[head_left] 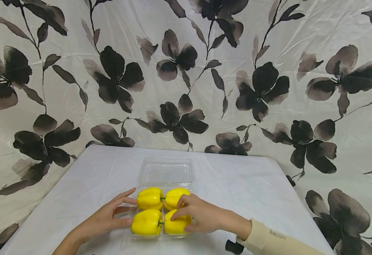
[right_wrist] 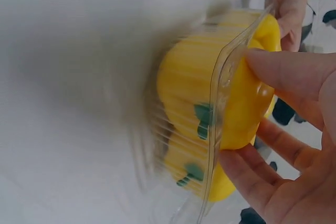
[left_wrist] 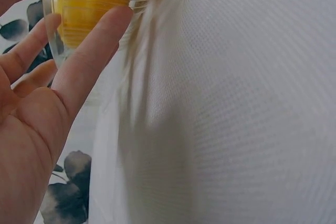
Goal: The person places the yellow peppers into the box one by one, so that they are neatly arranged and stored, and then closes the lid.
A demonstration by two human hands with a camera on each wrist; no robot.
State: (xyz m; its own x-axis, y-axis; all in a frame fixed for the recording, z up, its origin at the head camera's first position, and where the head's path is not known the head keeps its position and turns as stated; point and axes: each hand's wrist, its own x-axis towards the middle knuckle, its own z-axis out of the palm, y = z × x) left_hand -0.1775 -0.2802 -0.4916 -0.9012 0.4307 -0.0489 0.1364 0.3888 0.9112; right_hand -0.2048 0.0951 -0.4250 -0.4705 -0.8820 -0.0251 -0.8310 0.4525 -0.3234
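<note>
Several yellow bell peppers sit in two rows in a clear plastic clamshell box (head_left: 147,237), stems turned inward in the head view. My right hand (head_left: 205,214) holds the near right bell pepper (head_left: 177,226) between thumb and fingers; the right wrist view shows the thumb (right_wrist: 289,72) on one side of it and fingers on the other. Along the box's left side my left hand (head_left: 109,216) rests with its fingers extended, fingertips at the wall. It is beside the near left bell pepper (head_left: 145,223) and the far left bell pepper (head_left: 149,198). The far right bell pepper (head_left: 175,196) is partly covered by my right fingers.
The box's clear lid (head_left: 166,173) lies folded back, away from me. White cloth covers the table (head_left: 237,187). A curtain with dark flowers (head_left: 173,71) hangs behind it. A small black object (head_left: 234,247) shows below the right sleeve (head_left: 268,237).
</note>
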